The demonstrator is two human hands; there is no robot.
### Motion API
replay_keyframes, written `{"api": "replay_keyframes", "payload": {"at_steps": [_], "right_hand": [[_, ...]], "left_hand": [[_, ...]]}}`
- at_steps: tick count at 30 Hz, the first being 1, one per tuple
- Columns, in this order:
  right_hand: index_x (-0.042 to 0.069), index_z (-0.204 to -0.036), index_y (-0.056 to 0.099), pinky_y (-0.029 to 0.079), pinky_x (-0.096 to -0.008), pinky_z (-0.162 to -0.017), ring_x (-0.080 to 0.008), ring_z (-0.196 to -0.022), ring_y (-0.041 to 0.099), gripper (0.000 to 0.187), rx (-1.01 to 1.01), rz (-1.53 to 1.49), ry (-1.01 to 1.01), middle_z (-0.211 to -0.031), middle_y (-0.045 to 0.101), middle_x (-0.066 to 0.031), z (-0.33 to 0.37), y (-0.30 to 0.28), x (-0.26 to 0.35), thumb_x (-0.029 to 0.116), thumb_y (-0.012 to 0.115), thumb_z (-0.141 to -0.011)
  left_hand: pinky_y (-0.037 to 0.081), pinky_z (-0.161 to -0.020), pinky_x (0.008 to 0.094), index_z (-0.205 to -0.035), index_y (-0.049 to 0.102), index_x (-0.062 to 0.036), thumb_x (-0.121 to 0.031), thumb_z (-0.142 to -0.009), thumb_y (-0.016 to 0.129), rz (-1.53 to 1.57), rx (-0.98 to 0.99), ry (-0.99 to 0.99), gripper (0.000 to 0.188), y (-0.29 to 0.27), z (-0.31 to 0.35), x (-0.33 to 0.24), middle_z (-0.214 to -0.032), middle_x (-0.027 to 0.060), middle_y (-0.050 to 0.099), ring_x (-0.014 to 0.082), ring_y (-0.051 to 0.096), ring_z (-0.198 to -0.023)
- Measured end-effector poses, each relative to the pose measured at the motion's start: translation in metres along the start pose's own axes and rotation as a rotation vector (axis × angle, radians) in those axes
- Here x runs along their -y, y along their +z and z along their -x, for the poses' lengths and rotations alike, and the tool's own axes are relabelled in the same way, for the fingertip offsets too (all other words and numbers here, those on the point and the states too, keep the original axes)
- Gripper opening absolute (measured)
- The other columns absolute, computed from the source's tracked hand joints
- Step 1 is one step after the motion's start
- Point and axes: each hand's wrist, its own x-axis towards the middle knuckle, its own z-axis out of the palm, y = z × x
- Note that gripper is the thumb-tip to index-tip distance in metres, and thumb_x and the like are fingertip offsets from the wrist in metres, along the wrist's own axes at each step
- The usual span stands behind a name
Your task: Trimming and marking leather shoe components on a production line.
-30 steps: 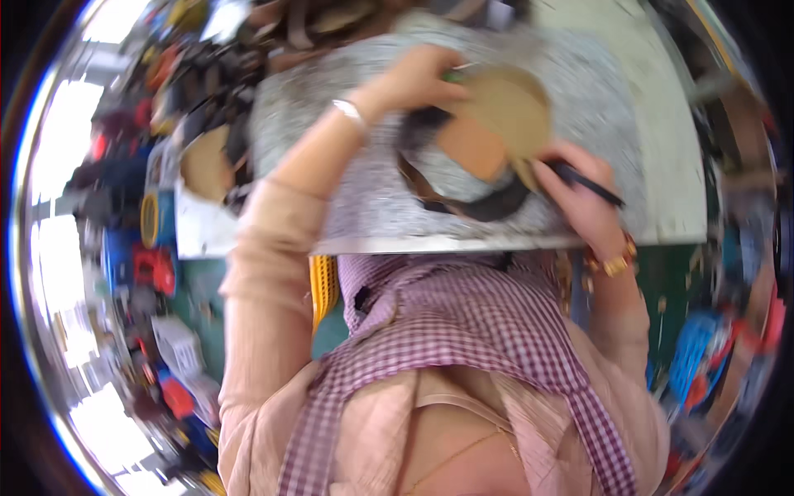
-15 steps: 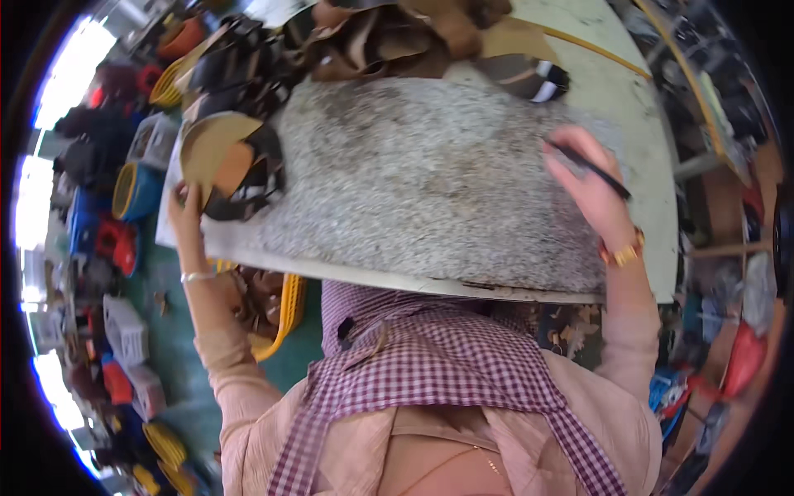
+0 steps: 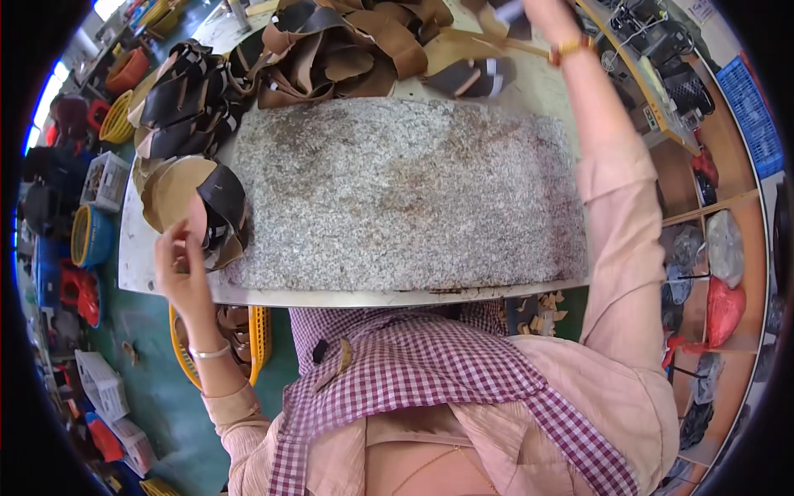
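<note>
Left hand point(image 3: 178, 264) at left of frame, grip pinching the tan leather piece point(image 3: 178, 188) at the worktop point(image 3: 132, 248) edge, right hand point(image 3: 542, 10) top right, grip apparently closed, contents unclear, speckled stone slab point(image 3: 405, 190) centre.

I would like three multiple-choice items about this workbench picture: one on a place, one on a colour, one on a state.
1. Where is the left hand?
A. at the bench's left edge, by the tan and dark cut pieces
B. on the slab's middle
C. in the lap

2. What colour is the basket under the bench?
A. white
B. yellow
C. black

3. How is the speckled stone slab?
A. bare
B. covered with cloth
C. broken in two

Answers: 1 A, its fingers touch that stack; 2 B, its rim is yellow; 3 A, nothing lies on it.
</note>
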Motion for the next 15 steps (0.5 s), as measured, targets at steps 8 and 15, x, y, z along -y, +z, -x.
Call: {"api": "replay_keyframes", "payload": {"at_steps": [8, 15], "right_hand": [[0.008, -0.094, 0.065, 0.046, -0.0254, -0.059, -0.0127, -0.062, 0.055, 0.01, 0.678, -1.515, 0.795, -0.078, 0.064, 0.0017, -0.071, -0.239, 0.056, 0.016, 0.064, -0.088], [0.009, -0.098, 0.059, 0.045, -0.0254, -0.085, -0.0139, -0.071, 0.059, 0.018, 0.303, -1.286, -0.126, -0.087, 0.067, 0.0004, 0.089, -0.28, 0.104, 0.005, 0.064, -0.08]], "left_hand": [[0.037, -0.058, 0.0212, -0.106, 0.07, -0.0039, 0.008, -0.086, 0.064, 0.056, 0.061, 0.348, 0.025, 0.049, -0.017, -0.069, -0.093, 0.0005, 0.062, 0.0088, 0.043, -0.064], [0.046, -0.064, 0.0289, -0.104, 0.07, -0.0041, 0.006, -0.073, 0.071, 0.23, 0.643, 0.589, 0.032, 0.085, -0.021, -0.11, -0.088, 0.0038, 0.061, 0.0178, 0.053, -0.067]]}}
